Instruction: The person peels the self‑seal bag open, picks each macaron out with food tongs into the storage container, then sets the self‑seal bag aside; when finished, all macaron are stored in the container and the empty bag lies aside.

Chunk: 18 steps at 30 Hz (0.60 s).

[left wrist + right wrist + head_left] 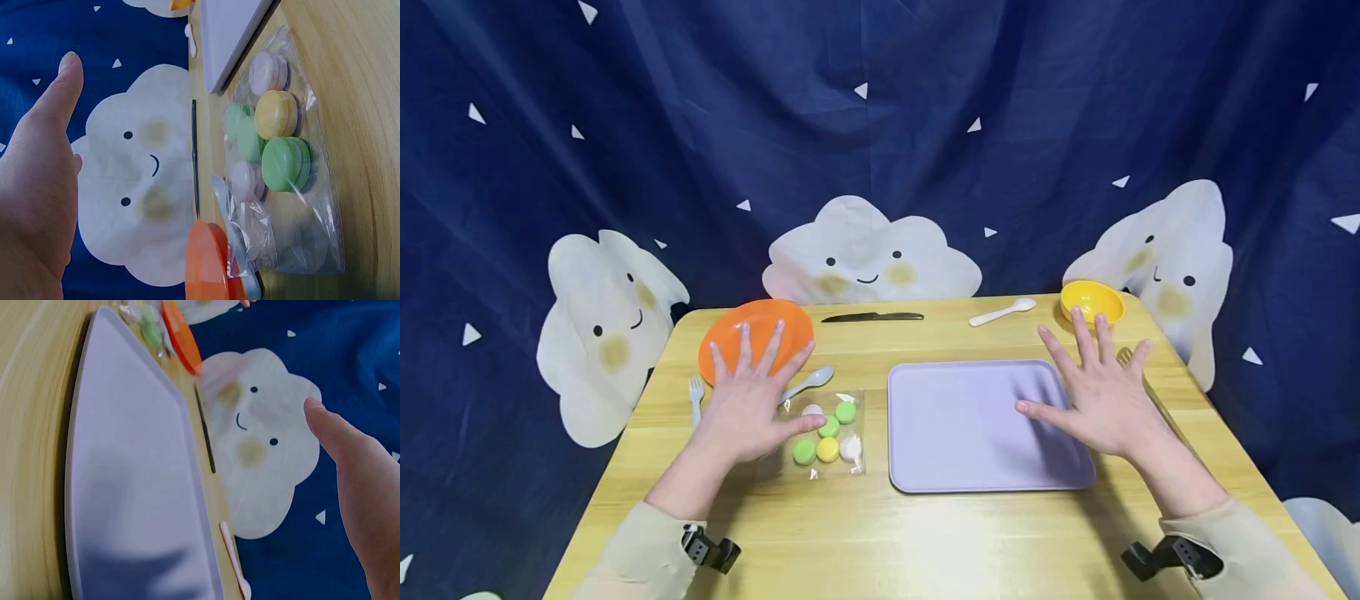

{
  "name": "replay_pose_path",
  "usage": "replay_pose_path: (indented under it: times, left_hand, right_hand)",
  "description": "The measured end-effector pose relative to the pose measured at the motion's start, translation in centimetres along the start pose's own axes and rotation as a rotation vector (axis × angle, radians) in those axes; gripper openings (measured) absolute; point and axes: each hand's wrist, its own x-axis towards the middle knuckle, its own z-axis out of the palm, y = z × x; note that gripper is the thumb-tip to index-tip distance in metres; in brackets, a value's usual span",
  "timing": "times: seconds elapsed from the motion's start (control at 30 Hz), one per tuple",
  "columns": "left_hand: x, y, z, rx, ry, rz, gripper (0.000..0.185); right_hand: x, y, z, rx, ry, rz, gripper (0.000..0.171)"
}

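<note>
Left hand point(747, 408): spread flat, fingers wide, holding nothing, hovering just left of the bag of macarons point(829, 433). Right hand point(1097, 392): equally wide and empty, over the right edge of the lilac tray point(955, 433). Bag: clear, crinkled plastic, lying flat on the tabletop point(880, 533) between the orange plate point(756, 333) and tray; holds green, yellow and pale pink rounds. Handling advice: pinch the loose plastic edge, not the fragile sweets
</note>
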Motion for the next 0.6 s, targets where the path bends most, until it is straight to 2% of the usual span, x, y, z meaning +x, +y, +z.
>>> replay_pose_path:
  times: [0.2,0.4,0.6]
  left_hand:
    - [-0.6,-0.5,-0.1,-0.009,0.008,0.028,0.107]
    - [-1.7,-1.2,0.1,-0.142,-0.017,0.034,0.104]
    - [-2.8,-2.2,1.0,-0.265,-0.027,0.052,0.101]
  right_hand:
    - [0.6,-2.0,-0.1,0.019,0.054,-0.071,0.112]
    - [1.4,-4.4,0.7,0.079,0.102,-0.156,0.110]
    - [2.1,-7.0,1.7,0.245,0.143,-0.230,0.103]
